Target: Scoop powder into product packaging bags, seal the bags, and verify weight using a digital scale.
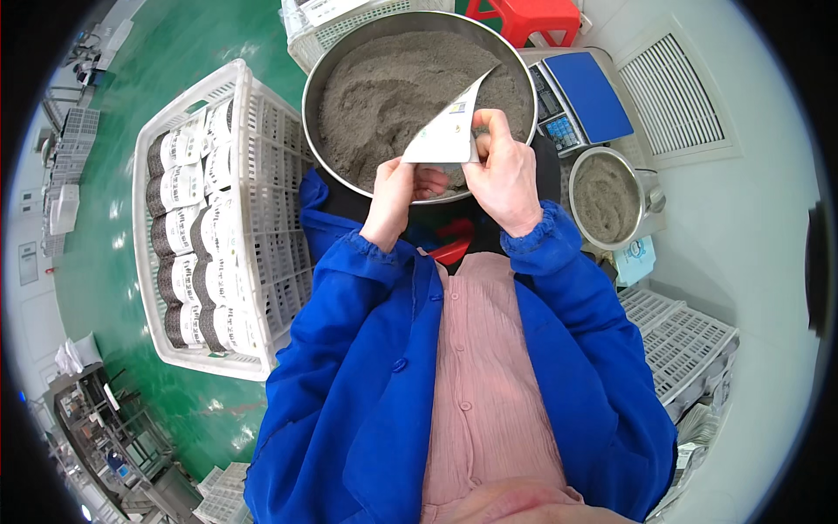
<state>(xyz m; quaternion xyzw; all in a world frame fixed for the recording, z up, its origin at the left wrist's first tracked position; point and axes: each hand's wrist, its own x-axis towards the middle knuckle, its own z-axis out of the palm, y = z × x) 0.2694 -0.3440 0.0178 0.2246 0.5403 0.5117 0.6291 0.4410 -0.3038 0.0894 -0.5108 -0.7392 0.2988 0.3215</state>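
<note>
Both my hands grip a flat white printed pouch (440, 139) above a large round metal basin (313, 134). My left hand (396, 196) pinches its lower left corner, while my right hand (501, 167) holds the right side, thumb below and fingers bent over the edge. The pouch is tilted, its far end narrowing to a point up and to the right. Grey-brown powder (386, 85) fills much of the basin and is hollowed out near the middle. Whether the pouch's mouth is parted cannot be told from here.
To the left, a white plastic crate (278, 170) holds rows of filled pouches (180, 187). On the right are a blue-topped digital scale (586, 95) and a metal jug (634, 219) of powder. A red stool (533, 19) stands beyond; a white crate (687, 340) sits lower right.
</note>
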